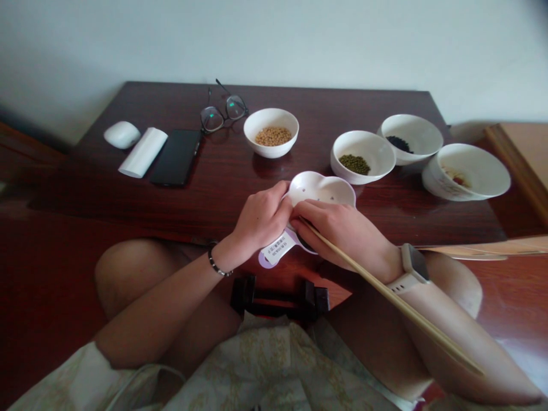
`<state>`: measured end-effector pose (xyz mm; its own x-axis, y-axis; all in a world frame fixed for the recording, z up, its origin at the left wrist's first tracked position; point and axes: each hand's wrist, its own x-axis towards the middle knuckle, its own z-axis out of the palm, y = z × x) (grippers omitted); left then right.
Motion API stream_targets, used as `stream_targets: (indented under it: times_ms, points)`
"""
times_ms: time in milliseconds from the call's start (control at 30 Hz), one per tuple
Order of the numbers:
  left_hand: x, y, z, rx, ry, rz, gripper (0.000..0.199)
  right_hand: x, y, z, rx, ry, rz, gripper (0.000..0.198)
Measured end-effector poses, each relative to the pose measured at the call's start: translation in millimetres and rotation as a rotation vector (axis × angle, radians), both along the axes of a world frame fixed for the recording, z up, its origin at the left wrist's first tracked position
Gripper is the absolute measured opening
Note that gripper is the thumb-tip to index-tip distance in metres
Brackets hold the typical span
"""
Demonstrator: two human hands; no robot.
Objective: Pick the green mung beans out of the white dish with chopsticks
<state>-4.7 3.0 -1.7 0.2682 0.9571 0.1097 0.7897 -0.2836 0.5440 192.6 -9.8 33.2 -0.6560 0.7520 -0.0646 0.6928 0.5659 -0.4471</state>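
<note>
Patterned clothing (274,365) covers the lap nearest the camera. Beyond it, the dish (319,185) sits at the near edge of the table (205,211), its handle (269,260) pointing towards the lap. Whether the dish rests on the wood is unclear. Left hand (265,214) grips its side; right hand (342,228), close beside it, clasps the chopsticks (398,302) above the dish. Their tips are hidden.

Outward stand the green-bean bowl (383,151), the tan-bean bowl (270,151), the black-bean bowl (423,137) and a bowl with reddish bits (479,165).

Caution: a slackened left grip could tip the dish lapwards. The chopsticks' long ends cross the right forearm and could snag the watch (414,264). Reaching right carelessly could jolt the green-bean bowl.
</note>
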Motion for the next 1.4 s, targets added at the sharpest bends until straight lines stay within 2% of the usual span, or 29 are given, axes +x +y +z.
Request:
stream_targets:
  times_ms: [267,433,533,633,767,867,1133,1300,1400]
  points:
    - [-1.1,1.7,0.1,-0.026,-0.032,-0.004,0.029,6.4,2.2,3.1,0.0,0.099,-0.079,0.035]
    - [-1.4,1.7,-0.5,-0.028,-0.073,-0.005,0.03,9.9,2.6,5.7,-0.021,0.252,-0.143,0.043]
    - [-1.2,1.3,-0.1,-0.043,-0.099,-0.006,0.031,14.3,2.5,5.4,-0.033,0.355,-0.202,0.031]
    - [-1.1,1.0,0.5,-0.044,-0.11,-0.011,0.032,19.9,2.4,4.2,-0.068,0.436,-0.286,0.025]
    - [-1.1,1.0,0.3,-0.051,-0.123,-0.009,0.033,26.2,2.8,2.8,-0.157,0.563,-0.369,0.036]
    - [-1.3,1.0,-0.9,-0.052,-0.127,-0.004,0.032,29.5,4.1,1.8,-0.233,0.646,-0.378,0.041]
    - [-1.0,1.5,-1.3,-0.067,-0.134,-0.008,0.033,29.4,5.2,-0.3,-0.269,0.747,-0.419,0.06]
    - [-0.5,1.0,0.9,-0.072,-0.143,-0.002,0.034,29.2,8.9,-1.2,-0.173,0.724,-0.415,0.039]
    - [-0.4,0.9,0.5,-0.071,-0.139,-0.003,0.035,29.8,9.8,0.7,-0.174,0.714,-0.382,0.041]
